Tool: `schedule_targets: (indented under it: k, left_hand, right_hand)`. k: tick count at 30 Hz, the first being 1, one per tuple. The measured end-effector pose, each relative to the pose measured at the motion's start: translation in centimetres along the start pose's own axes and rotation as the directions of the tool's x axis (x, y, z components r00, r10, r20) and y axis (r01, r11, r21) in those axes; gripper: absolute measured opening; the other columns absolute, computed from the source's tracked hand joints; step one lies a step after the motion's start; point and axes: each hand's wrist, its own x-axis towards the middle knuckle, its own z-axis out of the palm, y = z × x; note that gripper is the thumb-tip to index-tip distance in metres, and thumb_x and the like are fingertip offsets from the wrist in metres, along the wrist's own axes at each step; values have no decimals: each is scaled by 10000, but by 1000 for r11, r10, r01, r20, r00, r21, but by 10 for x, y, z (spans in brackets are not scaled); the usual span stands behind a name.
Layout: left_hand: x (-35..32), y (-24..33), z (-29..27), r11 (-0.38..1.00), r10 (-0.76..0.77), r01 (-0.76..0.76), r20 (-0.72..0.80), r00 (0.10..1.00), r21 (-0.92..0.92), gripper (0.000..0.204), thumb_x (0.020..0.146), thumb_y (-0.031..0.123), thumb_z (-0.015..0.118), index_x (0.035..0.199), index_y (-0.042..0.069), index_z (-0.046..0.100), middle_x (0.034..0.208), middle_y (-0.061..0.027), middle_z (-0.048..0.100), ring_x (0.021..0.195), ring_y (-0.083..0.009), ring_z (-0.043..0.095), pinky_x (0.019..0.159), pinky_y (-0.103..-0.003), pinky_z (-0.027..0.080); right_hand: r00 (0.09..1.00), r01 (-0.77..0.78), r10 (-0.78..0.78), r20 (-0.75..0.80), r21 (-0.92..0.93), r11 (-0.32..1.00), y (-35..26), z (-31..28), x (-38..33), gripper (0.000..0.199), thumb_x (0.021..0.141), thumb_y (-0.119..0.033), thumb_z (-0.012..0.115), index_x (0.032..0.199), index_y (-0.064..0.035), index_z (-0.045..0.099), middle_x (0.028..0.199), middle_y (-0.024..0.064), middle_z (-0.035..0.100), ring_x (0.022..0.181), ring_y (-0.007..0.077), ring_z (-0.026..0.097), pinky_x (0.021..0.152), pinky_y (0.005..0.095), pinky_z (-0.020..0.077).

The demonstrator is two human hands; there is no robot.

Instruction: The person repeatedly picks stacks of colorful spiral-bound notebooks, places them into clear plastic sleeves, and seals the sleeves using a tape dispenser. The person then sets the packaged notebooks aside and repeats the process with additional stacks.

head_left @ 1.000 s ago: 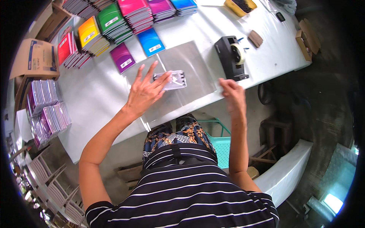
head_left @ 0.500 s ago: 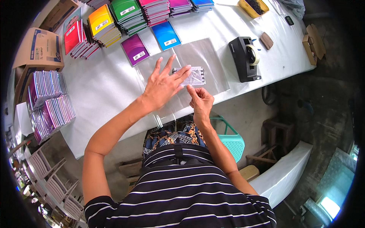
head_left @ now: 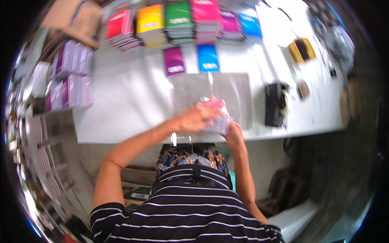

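Head camera: you are wearing the left fisheye; it is looking steeply down past your striped shirt [head_left: 190, 210] at the counter [head_left: 125, 89], framing your left hand [head_left: 197, 118] and right hand [head_left: 234, 133] near mid-view, fairly close. Edges are curving toward the dark rim.

Counted: one clear plastic packet [head_left: 220, 126]; two single spiral notebooks [head_left: 174, 60], one purple, one blue; six coloured notebook stacks [head_left: 178, 20] in a far row; at right, one black tape dispenser [head_left: 273, 106], one yellow tub [head_left: 295, 53], one brown block [head_left: 303, 90].
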Motion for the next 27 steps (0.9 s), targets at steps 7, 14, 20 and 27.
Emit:
schedule_targets:
  k: [7,14,20,27]
  left_hand:
    - [-81,35,-9,937,-328,229,-440,836,-264,616,905,181,633,1471,228,395,1573,-51,280,1475,-330,105,1186,-470,157]
    - [-259,42,-118,867,-253,436,-967,-32,-242,603,972,218,560,1476,-2,315,1555,-140,296,1457,-233,208,1173,-331,172]
    - [-466,14,-269,785,-80,548,-924,-374,-290,641,1005,479,403,1485,58,339,1553,-158,293,1456,-276,220,1176,-360,172]
    - [-549,-40,-409,723,-616,368,-787,-38,-584,645,991,564,330,1465,133,406,1462,-88,436,1371,-222,367,1155,-372,223]
  right_hand:
    - [977,-63,158,144,-510,858,-52,78,4,694,874,-346,686,1346,64,385,1171,138,592,999,225,636,712,332,551]
    - [865,194,76,496,-470,861,-11,284,20,837,836,-347,727,1439,-5,258,1310,167,519,1200,245,522,884,413,486]
    - [705,260,55,707,-329,908,68,504,23,1028,729,-364,827,1429,22,180,1314,253,424,1155,303,516,923,475,480]
    - [503,847,-351,790,-368,385,141,602,56,900,842,-353,741,1457,45,218,1328,308,374,1267,393,388,1040,505,372]
